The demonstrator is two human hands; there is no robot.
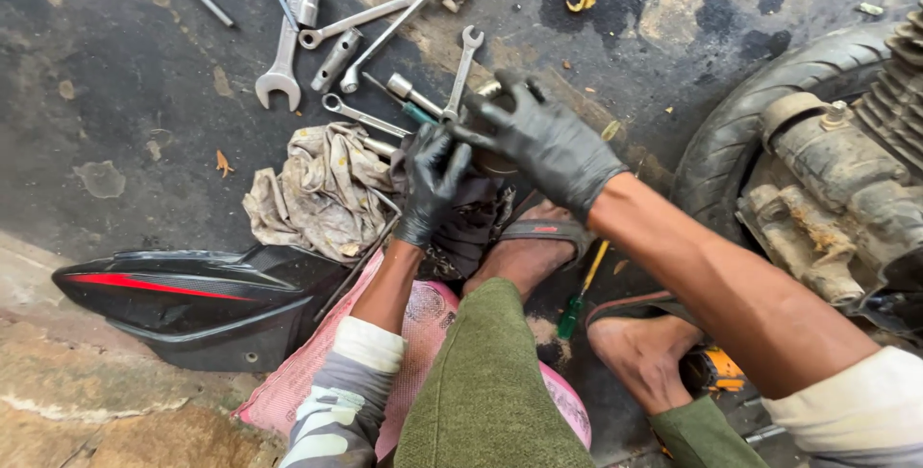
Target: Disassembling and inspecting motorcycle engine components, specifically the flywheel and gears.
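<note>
Both hands wear black gloves and meet over a small dark round part [492, 160] held low above the floor [115, 93], just in front of the person's sandalled foot [529, 247]. The left hand [433, 179] comes up from below with the forearm nearly straight and the wrist bent slightly back; its grip is closed around the near side of the part, fingers curled upward. The right hand [543, 141] reaches in from the right, forearm stretched diagonally across the view, the wrist turned down and the fingers spread over the top of the part, so its grip is clamped on it from above. Most of the part is hidden by the gloves, and its exact shape cannot be told.

Just left of the hands lies a dirty crumpled rag [322, 189]. Beyond them spanners [288, 35] and sockets [336, 59] lie scattered on the oil-stained floor. A black panel with a red stripe [202, 290] rests at the lower left. On the right are a tyre [760, 102] and a grimy engine [836, 189]. A green-handled screwdriver [580, 300] lies between the feet.
</note>
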